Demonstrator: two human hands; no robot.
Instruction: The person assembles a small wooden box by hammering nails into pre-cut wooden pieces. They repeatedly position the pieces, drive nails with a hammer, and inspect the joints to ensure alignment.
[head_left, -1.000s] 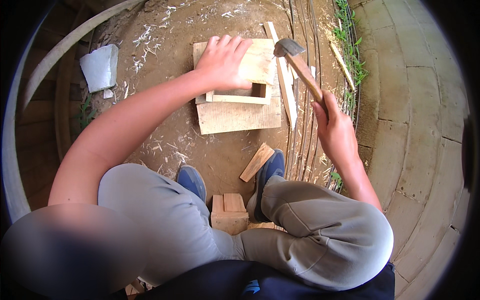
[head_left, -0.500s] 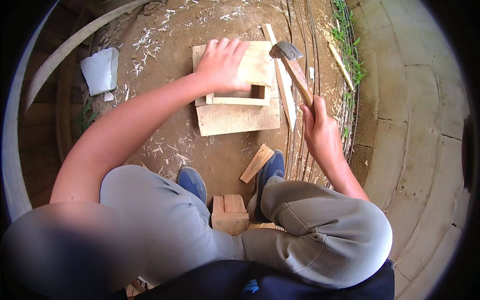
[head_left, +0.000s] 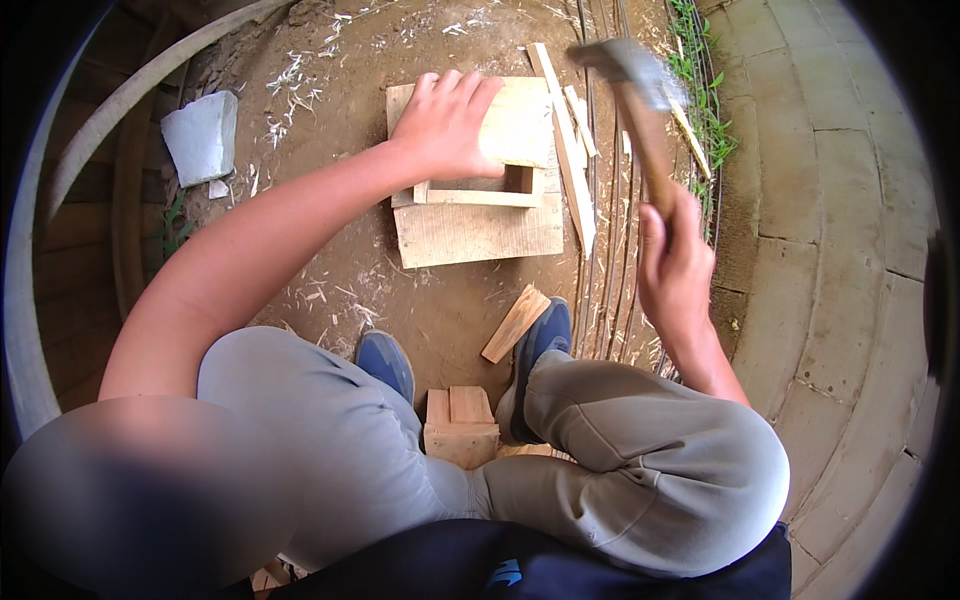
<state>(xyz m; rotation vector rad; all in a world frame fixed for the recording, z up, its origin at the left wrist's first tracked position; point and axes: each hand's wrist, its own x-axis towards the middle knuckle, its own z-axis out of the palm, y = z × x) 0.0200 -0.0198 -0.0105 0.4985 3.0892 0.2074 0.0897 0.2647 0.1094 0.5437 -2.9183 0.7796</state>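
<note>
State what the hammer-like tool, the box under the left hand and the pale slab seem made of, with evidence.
Hammer-like tool: brown handle, apparently wood; grey, shiny head, probably metal, though blurred.
Box: apparently bare wood; pale tan boards, unpainted.
Pale slab: stone or concrete perhaps; its whitish, matte face and irregular edges leave that open.

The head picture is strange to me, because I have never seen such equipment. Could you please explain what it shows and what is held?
There is no machine here, only a person working bare-handed. A wide, round-looking camera worn on the head looks down, so straight edges bend near the rim. The left hand rests on top of a partly open wooden box; a board shows at its near side. The right hand has a hammer in its grip, away from the box. On the dirt ground lie wood strips, shavings and a pale slab.
</note>
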